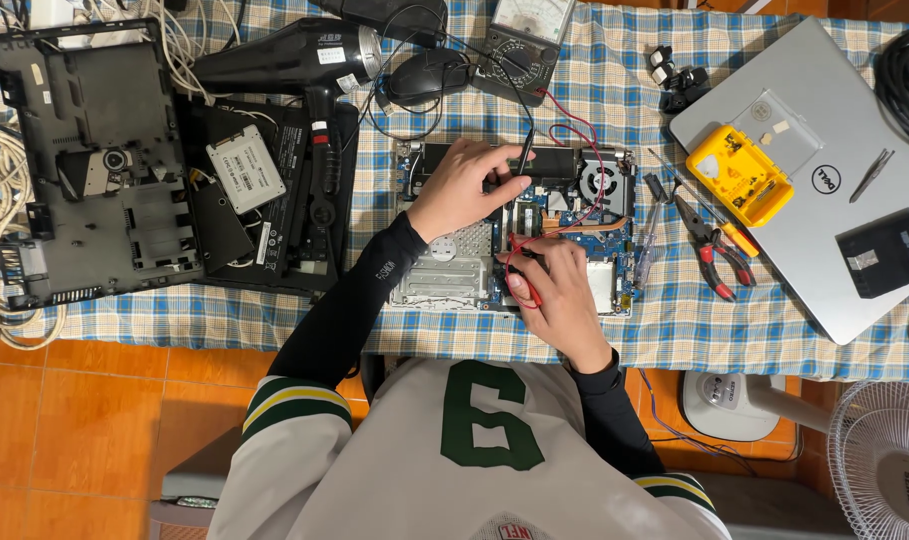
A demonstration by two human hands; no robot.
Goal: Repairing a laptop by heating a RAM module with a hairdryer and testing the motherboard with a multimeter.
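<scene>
On the blue-and-white checked tablecloth [614,110], an opened laptop base with a blue circuit board and round black fan [519,228] lies at the centre. The left hand [461,187] rests on its upper edge, fingers pinched around a slim black test probe [526,148]. The right hand [554,290] sits at the board's lower edge, closed on a red test probe [527,283]. Beyond the board stands an analogue multimeter with a pale dial [527,35]. Right of the board lie red-handled pliers [719,255], a yellow plastic parts box [738,173] and a closed silver laptop [824,170]. Left of it lies a black hair dryer [294,60].
</scene>
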